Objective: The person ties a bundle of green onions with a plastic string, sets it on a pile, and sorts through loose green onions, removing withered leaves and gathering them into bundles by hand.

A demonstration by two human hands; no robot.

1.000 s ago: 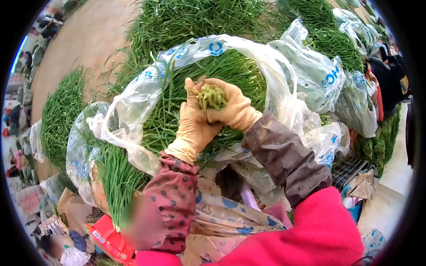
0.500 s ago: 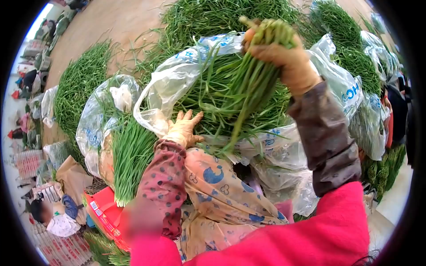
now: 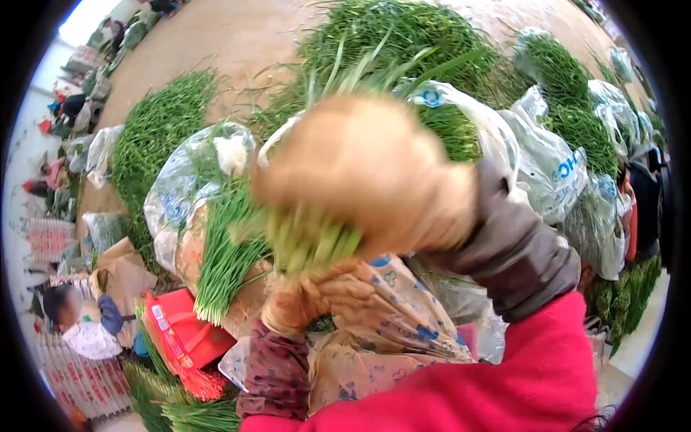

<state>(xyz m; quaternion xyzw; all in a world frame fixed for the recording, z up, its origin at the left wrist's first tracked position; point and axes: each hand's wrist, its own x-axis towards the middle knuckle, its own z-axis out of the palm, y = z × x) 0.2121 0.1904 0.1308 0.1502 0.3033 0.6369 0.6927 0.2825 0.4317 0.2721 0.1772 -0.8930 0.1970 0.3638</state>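
Observation:
My right hand (image 3: 367,173), in a tan glove and smeared by motion, is closed around a bunch of long green leafy stalks (image 3: 309,241). Their pale cut ends point down towards me, while the leaf tips fan out above the hand. Just below the cut ends is my left hand (image 3: 317,295), also gloved, with its fingers stretched out to the right; whether it touches the ends is hard to tell. To its left lies a neat bundle of green stalks (image 3: 229,252) with its ends lined up.
A red bag (image 3: 191,327) with a tassel stands at the lower left. Loose heaps of green stalks (image 3: 396,43) lie on the floor ahead. Clear plastic bags (image 3: 551,162) stand around me. A person (image 3: 86,324) sits at the far left.
My right hand has swung down and left with the bunch, turning its cut ends downward. My left hand has come back towards me from the plastic bag's edge to below the bunch.

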